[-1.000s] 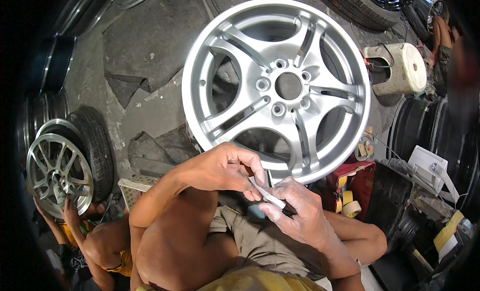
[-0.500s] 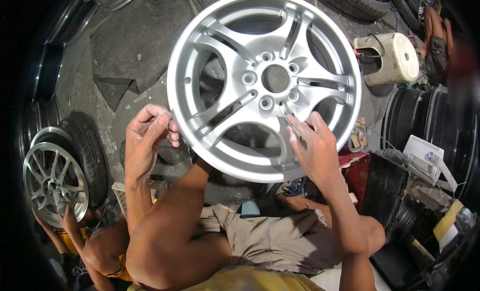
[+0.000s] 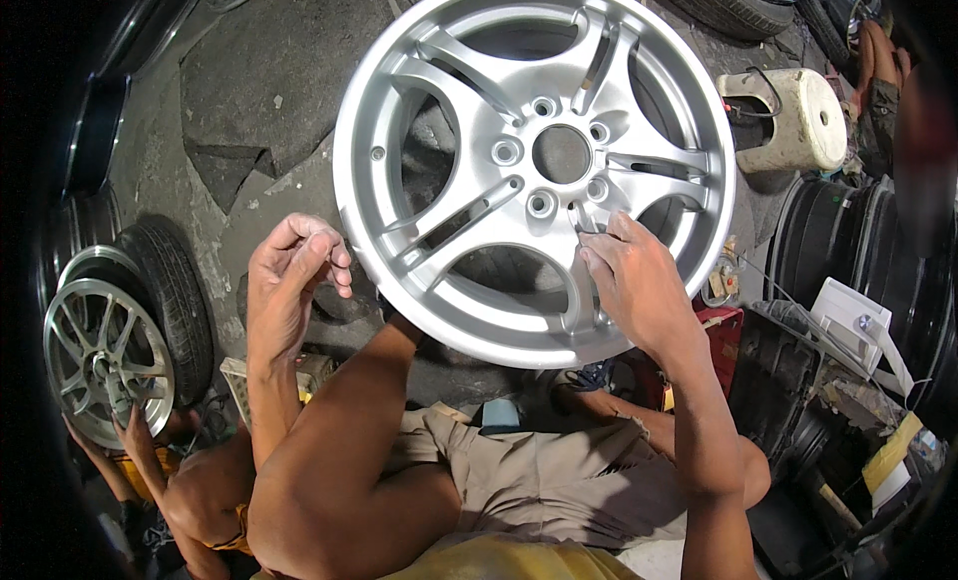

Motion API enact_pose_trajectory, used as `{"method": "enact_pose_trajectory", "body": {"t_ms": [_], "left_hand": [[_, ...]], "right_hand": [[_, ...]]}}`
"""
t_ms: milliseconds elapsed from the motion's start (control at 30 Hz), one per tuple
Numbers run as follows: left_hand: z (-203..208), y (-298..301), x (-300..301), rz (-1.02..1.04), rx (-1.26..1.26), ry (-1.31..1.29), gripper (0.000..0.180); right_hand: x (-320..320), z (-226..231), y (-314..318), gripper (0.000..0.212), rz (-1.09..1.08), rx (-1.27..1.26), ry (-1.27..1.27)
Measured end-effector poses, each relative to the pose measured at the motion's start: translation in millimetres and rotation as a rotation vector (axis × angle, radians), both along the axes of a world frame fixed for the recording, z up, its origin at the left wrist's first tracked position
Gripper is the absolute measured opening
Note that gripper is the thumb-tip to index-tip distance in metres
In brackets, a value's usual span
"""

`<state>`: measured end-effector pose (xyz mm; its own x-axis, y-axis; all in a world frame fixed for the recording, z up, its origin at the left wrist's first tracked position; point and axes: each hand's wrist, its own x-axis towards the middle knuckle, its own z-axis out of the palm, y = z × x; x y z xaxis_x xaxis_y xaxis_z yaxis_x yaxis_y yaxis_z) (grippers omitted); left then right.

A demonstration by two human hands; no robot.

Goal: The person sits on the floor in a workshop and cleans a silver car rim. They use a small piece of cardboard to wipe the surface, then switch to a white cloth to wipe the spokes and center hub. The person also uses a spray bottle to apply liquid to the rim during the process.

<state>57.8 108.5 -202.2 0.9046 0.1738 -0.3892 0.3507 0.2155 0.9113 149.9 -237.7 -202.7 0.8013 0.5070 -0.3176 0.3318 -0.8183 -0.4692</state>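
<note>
Head view. A large silver wheel (image 3: 484, 146) lies face up at the far centre, in front of the seated person; what supports it is hidden. Its paired spokes run from a hub ringed by bolt holes out to a broad rim. The right hand (image 3: 641, 286) reaches over the near right part of the wheel, its fingers bent and drawn together at a spoke just on the near side of the hub. Whether they pinch anything cannot be told, since the hand covers that spot. The left hand (image 3: 299, 263) is raised just beside the rim's left edge, its fingers loosely curled and partly open, with nothing visible in them.

A blue block (image 3: 501, 416) sits near, by the edge of the beige shorts (image 3: 539, 480). To the left, a co-worker's hands (image 3: 137, 432) are at a smaller wheel (image 3: 100, 364), which stands beside a tyre (image 3: 180, 311). A dark mat (image 3: 264, 91) covers the floor at far left. To the right are a white stool (image 3: 820, 126), dark rims (image 3: 838, 241) and a white box (image 3: 848, 321).
</note>
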Motion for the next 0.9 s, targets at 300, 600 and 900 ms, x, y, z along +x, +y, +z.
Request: {"method": "enact_pose_trajectory", "body": {"t_ms": [300,600,900], "left_hand": [[2,-3,1,0.003,0.005,0.005,0.021],[-2,3,-2,0.014,0.001,0.016,0.02],[1,3,-2,0.004,0.003,0.006,0.019]], "right_hand": [[-3,-20,6,0.027,0.089,-0.12,-0.186],[-7,-21,9,0.026,0.06,-0.129,-0.266],[-7,-16,21,0.036,0.095,-0.256,-0.24]]}}
